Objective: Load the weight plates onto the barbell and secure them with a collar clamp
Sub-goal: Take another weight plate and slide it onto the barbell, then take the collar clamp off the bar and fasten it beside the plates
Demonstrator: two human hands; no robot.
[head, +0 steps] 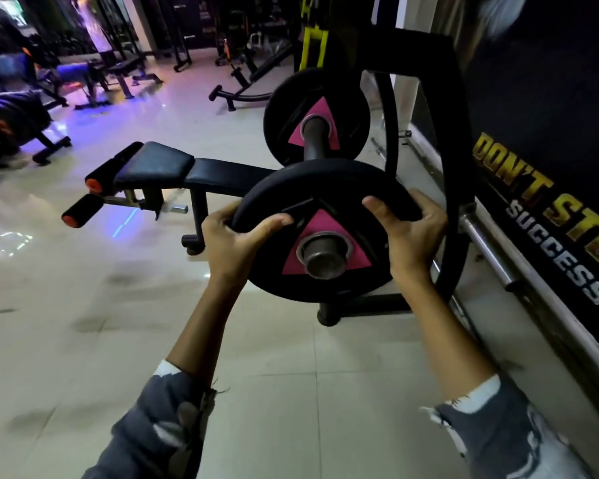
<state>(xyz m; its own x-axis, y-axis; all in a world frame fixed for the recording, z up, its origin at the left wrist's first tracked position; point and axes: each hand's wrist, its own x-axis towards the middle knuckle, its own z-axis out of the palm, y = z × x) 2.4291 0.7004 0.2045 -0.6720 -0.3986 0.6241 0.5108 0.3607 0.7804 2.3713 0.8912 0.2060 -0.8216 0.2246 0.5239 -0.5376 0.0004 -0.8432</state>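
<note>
A black weight plate [329,188] with a pink triangle round its hole sits on the near end of the barbell sleeve [324,262], whose tip pokes through the hole toward me. My left hand [232,240] grips the plate's left rim, thumb across its face. On the right rim my right hand [410,233] grips the same way. Farther along the sleeve a second black plate [284,108] with the same pink triangle sits apart from the near one, a bare stretch of sleeve [313,140] between them. No collar clamp is in view.
The bar rests on a black bench-press rack [453,140] beside a dark wall with gold lettering [519,188]. A black padded bench [173,167] stands to the left. A loose chrome bar [488,250] lies along the wall's foot. Other machines stand at the back over the tiled floor [83,305].
</note>
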